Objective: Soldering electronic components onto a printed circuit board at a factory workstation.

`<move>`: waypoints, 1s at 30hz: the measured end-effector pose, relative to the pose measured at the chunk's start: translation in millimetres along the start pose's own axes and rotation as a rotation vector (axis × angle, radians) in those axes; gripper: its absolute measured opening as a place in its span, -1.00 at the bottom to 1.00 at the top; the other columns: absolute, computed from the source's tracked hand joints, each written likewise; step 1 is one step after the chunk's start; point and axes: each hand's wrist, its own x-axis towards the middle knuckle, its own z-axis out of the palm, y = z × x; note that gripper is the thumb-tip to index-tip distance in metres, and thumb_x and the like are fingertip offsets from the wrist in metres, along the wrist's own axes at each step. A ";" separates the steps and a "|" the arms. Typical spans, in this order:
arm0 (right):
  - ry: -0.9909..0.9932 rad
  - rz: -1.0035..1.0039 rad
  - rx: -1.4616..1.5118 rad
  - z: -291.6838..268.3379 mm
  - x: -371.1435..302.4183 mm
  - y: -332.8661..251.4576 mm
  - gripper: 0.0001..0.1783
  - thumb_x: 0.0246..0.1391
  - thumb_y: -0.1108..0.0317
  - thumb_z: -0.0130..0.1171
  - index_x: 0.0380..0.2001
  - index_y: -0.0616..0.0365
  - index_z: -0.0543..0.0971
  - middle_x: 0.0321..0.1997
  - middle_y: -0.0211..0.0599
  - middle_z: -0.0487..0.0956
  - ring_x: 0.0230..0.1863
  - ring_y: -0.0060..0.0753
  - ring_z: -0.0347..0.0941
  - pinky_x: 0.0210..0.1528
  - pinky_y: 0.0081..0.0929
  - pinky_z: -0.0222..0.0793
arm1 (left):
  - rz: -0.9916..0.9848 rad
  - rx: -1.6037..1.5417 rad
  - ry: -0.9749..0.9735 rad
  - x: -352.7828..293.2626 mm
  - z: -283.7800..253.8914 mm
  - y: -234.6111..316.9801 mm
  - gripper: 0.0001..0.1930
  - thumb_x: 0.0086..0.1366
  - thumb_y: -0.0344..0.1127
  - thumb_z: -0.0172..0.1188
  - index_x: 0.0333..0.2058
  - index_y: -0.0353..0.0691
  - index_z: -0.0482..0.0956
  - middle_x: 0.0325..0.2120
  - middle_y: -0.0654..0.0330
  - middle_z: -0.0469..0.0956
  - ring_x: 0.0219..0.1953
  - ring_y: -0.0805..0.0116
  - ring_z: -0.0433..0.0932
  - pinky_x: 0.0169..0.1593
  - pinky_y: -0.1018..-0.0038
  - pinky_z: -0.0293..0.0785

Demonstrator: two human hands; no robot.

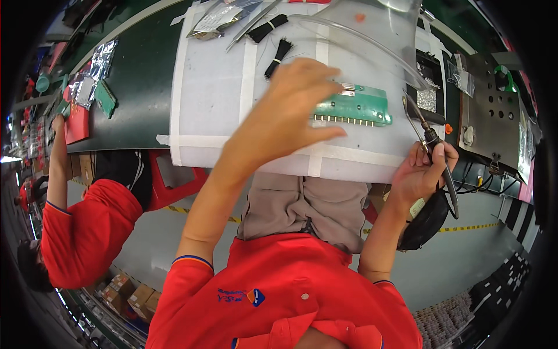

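A green circuit board (363,107) lies on the white-covered work surface, with a row of gold-coloured pins along its near edge and a silver metal connector on top. Over its left end hovers my left hand (285,113), slightly blurred, thumb and fingers apart with nothing seen between them; it hides part of the board. To the right of the board, my right hand (423,171) grips a soldering iron (431,136) with a thin metal tube along it, the tip pointing up and away from me.
Two black wire bundles (278,58) and silver bags (218,22) lie beyond my left hand. A clear hose (372,42) arches over the surface. A black tray (440,75) holds small metal parts beside a metal box (494,116). At left, a co-worker in a red shirt (96,232) sits at the bench.
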 end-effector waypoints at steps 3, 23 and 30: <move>-0.062 -0.014 0.019 -0.7 -0.7 1.4 -0.87 0.14 0.40 0.04 -0.31 0.19 0.34 -0.59 -0.47 0.28 -0.61 -0.70 0.07 -0.57 -0.66 0.03 | -0.363 0.081 0.174 -6.4 -22.0 -18.3 -0.67 0.06 -0.30 0.38 -0.24 -0.32 0.52 -0.22 0.12 0.54 -0.15 0.19 0.47 -0.08 0.36 0.41; -0.185 0.083 -0.136 28.5 -29.9 4.1 -0.72 0.21 0.32 0.08 -0.09 0.26 0.39 -0.24 -0.15 0.54 -0.44 -0.58 0.34 -0.34 -0.62 0.28 | -0.652 -0.191 0.213 -28.8 -5.9 15.6 -0.86 0.10 -0.44 0.27 -0.41 -0.34 0.49 -0.38 0.07 0.64 -0.39 0.22 0.57 -0.23 0.40 0.44; -0.399 0.044 -0.212 27.7 -28.6 0.6 -0.70 0.20 0.34 0.08 -0.07 0.30 0.40 -0.19 -0.07 0.54 -0.36 -0.44 0.49 -0.24 -0.48 0.42 | -0.650 -0.529 0.218 -27.4 -2.4 18.3 -0.87 0.21 -0.46 0.21 -0.34 -0.34 0.45 -0.44 0.11 0.63 -0.42 0.42 0.56 -0.28 0.54 0.45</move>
